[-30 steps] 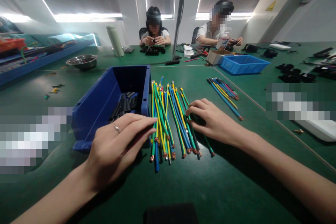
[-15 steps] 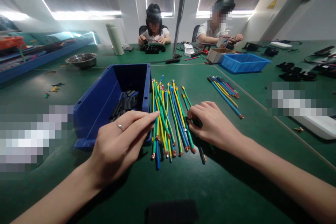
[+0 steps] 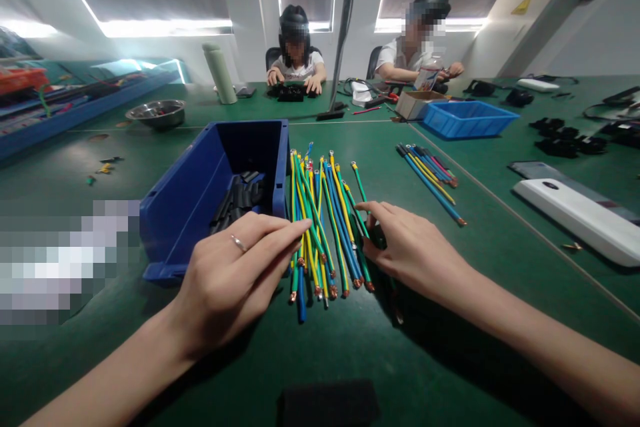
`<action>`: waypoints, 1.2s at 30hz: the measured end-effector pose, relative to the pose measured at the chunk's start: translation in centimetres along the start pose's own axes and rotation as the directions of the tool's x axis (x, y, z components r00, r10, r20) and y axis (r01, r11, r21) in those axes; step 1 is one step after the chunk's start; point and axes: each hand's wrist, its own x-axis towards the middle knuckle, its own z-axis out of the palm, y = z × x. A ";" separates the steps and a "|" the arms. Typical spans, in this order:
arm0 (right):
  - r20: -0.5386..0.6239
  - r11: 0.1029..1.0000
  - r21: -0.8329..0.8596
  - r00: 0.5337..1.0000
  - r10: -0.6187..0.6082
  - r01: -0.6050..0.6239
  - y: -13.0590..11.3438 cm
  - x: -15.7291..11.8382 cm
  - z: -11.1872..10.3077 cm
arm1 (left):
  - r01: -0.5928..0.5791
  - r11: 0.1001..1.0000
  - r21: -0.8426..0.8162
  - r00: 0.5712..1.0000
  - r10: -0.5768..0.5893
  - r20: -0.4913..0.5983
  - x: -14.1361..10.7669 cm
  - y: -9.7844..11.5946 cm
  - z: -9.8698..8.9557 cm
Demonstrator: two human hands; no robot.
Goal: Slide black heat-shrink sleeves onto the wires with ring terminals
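Observation:
A loose row of cut wires, in green, yellow and blue, lies on the table before me. Ring terminals show at their far ends and bare copper at several near ends. My left hand hovers at the row's left side, fingers pressed together against the thumb; whatever is between the tips is hidden. At the right edge, my right hand curls round a green wire, which passes beneath the fingers and comes out below in shadow. Beside my left hand stands a dark blue bin with short black tubes inside.
A second group of wires lies to the right. Farther back are a metal bowl, a light blue tray and a pole stand. A white device is at right. Two people sit across the table.
My right hand has shifted slightly right and towards me, and the green wire under it has moved right too. My left hand has moved slightly right. One person opposite has lowered both hands.

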 end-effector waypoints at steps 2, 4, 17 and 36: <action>0.005 1.000 0.026 1.000 0.009 -0.009 0.0 0.0 -0.1 | -0.002 1.000 0.000 1.000 0.002 -0.003 0.0 0.0 0.1; 0.016 0.999 0.027 0.999 0.029 -0.030 -0.1 -0.1 -0.2 | -0.010 1.000 -0.005 1.000 0.010 -0.013 0.0 -0.1 0.2; -0.047 0.993 -0.112 0.998 0.042 -0.047 0.5 -0.1 -0.2 | -0.037 0.999 -0.021 0.999 0.037 -0.005 0.2 0.0 0.1; 0.132 0.926 0.234 0.954 0.271 -0.296 4.3 1.7 -2.0 | -0.033 0.999 -0.007 0.999 0.033 -0.025 0.1 -0.1 0.1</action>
